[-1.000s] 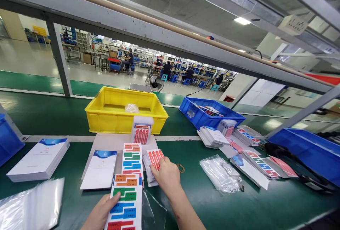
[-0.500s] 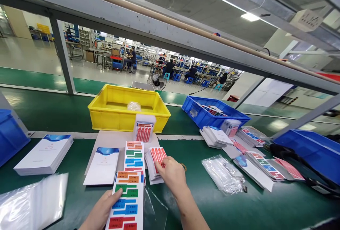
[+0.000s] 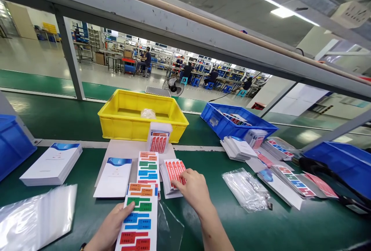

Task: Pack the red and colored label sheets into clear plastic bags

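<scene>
My left hand (image 3: 111,224) is closed on a sheet of coloured labels (image 3: 139,216), its thumb lying on the front. The rows run orange, green, blue and red, and a blue edge shows behind the sheet's top corner. Just beyond lies a pile of similar label sheets (image 3: 147,168). My right hand (image 3: 193,190) has its fingers bent at the right edge of a red label sheet (image 3: 174,169), on top of a small stack; the fingertips are partly hidden. Left of these sits a stack of white booklets with blue tops (image 3: 113,179). A clear plastic bag (image 3: 171,224) lies between my arms.
A yellow bin (image 3: 142,125) and a blue bin (image 3: 236,121) stand at the back. More booklets (image 3: 53,164) and plastic bags (image 3: 40,216) lie left. Right are a clear bag (image 3: 246,189), label sheets (image 3: 295,181) and another blue bin (image 3: 339,166). A metal frame crosses above.
The view has shifted slightly. My right hand stays at the red label sheet with its fingers slightly shifted along the edge. My left hand still holds the coloured label sheet.
</scene>
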The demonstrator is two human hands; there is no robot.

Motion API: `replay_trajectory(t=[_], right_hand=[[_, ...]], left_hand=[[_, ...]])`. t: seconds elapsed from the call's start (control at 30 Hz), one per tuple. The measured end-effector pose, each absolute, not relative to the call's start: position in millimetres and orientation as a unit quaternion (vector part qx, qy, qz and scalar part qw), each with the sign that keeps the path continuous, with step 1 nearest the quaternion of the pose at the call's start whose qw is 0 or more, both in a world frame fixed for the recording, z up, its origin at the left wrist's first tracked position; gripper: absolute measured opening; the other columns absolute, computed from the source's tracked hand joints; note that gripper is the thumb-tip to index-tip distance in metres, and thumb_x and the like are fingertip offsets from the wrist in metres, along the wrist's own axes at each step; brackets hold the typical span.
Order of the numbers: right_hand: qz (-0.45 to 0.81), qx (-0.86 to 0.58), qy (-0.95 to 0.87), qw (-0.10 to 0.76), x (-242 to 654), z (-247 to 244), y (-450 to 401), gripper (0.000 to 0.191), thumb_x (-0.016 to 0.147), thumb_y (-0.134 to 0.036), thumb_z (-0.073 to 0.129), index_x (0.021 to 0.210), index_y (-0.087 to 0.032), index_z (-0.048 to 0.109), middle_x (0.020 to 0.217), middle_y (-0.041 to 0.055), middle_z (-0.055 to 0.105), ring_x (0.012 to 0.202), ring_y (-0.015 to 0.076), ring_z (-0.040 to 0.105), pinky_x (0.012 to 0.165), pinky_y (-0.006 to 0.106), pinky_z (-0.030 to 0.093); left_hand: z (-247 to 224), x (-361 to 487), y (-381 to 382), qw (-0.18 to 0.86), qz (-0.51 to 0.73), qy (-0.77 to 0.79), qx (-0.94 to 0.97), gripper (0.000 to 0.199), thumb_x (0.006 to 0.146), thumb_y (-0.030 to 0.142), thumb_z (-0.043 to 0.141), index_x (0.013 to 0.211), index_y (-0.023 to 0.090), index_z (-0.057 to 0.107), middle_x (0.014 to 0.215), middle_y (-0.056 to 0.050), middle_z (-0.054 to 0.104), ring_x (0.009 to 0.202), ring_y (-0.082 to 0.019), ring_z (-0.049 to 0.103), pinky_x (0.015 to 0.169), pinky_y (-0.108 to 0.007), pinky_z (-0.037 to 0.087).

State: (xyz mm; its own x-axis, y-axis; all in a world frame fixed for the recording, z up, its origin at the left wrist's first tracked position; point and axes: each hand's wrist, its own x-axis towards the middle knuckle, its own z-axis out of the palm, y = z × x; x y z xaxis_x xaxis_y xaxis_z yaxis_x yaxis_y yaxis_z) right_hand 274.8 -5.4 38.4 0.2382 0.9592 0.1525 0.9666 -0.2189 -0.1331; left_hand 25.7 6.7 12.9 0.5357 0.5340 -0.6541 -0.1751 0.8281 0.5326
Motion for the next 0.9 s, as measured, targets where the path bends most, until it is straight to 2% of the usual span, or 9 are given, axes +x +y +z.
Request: replay_trajectory(t=[0.13, 0.23, 0.57, 0.9], right_hand=[[-0.005, -0.739, -0.667, 0.098, 276, 41, -13, 0.026, 0.065, -0.029, 0.068, 0.085, -0.018, 0.056, 0.093, 0.0048, 0.056, 0.089, 0.0216, 0.050, 0.079, 0.034, 0.032], [0.021, -0.730, -0.677, 0.097, 280, 42, -16, 0.023, 0.068, -0.020, 0.063, 0.089, -0.019, 0.054, 0.097, 0.0047, 0.055, 0.089, 0.0209, 0.048, 0.078, 0.034, 0.032], [0.071, -0.716, -0.684, 0.115, 288, 46, -14, 0.018, 0.073, -0.022, 0.061, 0.090, -0.021, 0.055, 0.097, 0.0026, 0.055, 0.091, 0.0193, 0.048, 0.078, 0.032, 0.032], [0.038, -0.712, -0.695, 0.093, 288, 45, -14, 0.018, 0.072, -0.024, 0.062, 0.089, -0.021, 0.055, 0.095, 0.0018, 0.054, 0.089, 0.0181, 0.048, 0.077, 0.031, 0.034]], left_hand=[[8, 24, 8, 0.855, 0.214, 0.426, 0.206, 0.048, 0.068, 0.041, 0.070, 0.095, 0.010, 0.045, 0.084, -0.014, 0.069, 0.079, -0.028, 0.066, 0.071, -0.036, 0.053], [8, 23, 8, 0.855, 0.211, 0.425, 0.207, 0.048, 0.070, 0.041, 0.069, 0.097, 0.010, 0.044, 0.084, -0.013, 0.069, 0.079, -0.027, 0.066, 0.071, -0.036, 0.053], [11, 25, 8, 0.854, 0.213, 0.425, 0.213, 0.047, 0.068, 0.041, 0.071, 0.093, 0.009, 0.048, 0.083, -0.014, 0.069, 0.079, -0.028, 0.066, 0.070, -0.034, 0.054], [22, 24, 8, 0.851, 0.200, 0.446, 0.192, 0.055, 0.062, 0.041, 0.075, 0.096, 0.010, 0.045, 0.088, -0.015, 0.068, 0.083, -0.030, 0.065, 0.070, -0.035, 0.053]])
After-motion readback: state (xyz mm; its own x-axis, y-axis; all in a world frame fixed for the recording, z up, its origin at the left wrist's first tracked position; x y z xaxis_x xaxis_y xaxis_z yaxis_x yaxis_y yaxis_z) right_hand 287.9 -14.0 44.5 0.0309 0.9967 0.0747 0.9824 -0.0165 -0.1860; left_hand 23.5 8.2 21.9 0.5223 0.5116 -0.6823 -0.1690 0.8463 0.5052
